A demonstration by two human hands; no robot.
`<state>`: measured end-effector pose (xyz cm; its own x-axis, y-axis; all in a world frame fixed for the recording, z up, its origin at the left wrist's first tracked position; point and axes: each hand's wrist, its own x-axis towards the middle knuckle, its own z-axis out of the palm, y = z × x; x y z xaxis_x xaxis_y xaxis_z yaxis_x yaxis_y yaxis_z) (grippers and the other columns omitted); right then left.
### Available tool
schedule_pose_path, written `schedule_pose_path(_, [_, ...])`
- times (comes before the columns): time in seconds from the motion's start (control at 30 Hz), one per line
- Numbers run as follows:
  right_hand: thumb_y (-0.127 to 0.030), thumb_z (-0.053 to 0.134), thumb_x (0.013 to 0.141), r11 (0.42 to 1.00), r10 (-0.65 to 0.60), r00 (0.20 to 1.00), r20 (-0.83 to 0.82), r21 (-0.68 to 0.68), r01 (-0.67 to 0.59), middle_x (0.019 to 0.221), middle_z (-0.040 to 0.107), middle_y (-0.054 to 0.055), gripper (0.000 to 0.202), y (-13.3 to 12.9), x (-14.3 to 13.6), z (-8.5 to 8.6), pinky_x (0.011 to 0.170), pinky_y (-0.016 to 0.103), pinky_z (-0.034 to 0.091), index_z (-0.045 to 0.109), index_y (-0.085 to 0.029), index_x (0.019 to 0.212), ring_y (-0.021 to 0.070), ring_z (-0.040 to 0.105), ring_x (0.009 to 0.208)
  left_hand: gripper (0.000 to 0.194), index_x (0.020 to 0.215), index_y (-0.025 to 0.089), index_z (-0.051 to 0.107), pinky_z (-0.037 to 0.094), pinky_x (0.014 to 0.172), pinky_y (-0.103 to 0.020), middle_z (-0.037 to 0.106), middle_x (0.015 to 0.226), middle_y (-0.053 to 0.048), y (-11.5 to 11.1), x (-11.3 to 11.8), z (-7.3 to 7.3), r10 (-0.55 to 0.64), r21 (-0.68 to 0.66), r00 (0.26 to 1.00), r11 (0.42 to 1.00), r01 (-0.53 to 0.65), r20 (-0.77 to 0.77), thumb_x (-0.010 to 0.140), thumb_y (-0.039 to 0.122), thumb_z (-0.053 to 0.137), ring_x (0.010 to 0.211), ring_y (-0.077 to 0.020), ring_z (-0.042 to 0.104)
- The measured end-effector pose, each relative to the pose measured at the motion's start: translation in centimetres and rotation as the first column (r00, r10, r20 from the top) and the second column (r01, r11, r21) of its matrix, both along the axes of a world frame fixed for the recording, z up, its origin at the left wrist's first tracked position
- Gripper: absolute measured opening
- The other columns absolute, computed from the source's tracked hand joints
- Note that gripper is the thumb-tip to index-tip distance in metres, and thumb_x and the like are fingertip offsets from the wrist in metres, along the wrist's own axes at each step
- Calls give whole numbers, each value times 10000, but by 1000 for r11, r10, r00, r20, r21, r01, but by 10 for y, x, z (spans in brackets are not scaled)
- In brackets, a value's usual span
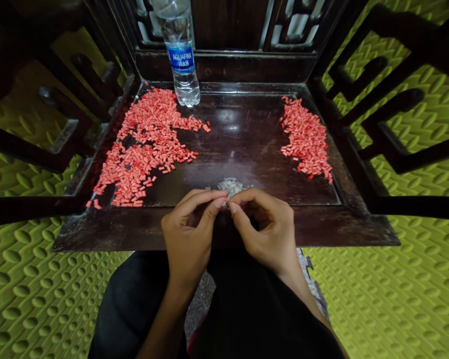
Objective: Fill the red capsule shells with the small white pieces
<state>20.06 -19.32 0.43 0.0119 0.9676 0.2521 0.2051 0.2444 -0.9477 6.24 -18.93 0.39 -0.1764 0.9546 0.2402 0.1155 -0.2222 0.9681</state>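
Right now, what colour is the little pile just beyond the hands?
The little pile is pale greyish white; it shows best in the head view.

A dark, glossy wooden chair (235, 149) with openwork sides (392, 106) stands over yellow-green floor matting (404, 299) patterned with ovals.

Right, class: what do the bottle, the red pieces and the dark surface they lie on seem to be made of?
Bottle: most likely clear, glossy plastic; it is see-through with a moulded, lobed base.
Red pieces: perhaps smooth plastic, from their slight sheen and regular shape, but too small to be sure.
Dark surface: apparently varnished wood, from its streaks and bright reflection.
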Motion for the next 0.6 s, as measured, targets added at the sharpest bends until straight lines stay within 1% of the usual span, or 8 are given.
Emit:
schedule_pose_path(0.27, [-116,669,943,1000,-21,1000,0,-13,21,784,697,-14,120,-2,-1,-1,628,260,503,707,-200,867,125,641,680,126,953,249,874,587,820,-197,817,907,13,1,-1,1,-16,-4,1000,1000,16,-22,935,139,815,858,-112,754])
schedule_pose_path(0.5, [-104,660,930,1000,-21,1000,8,-9,21,784,688,-16,131,-1,0,-1,620,265,493,696,-203,852,127,633,680,189,935,252,885,588,801,-153,834,889,31,2,-1,4,-12,21,998,1000,13,-59,919,80,808,832,-85,765])
schedule_pose_path(0.6, [-101,659,926,1000,-27,1000,13,-6,27,780,685,-16,131,-1,0,-1,616,265,488,697,-202,852,126,629,676,193,943,257,888,590,805,-147,837,899,33,1,0,3,-3,28,998,1000,4,-57,915,81,813,841,-82,768])
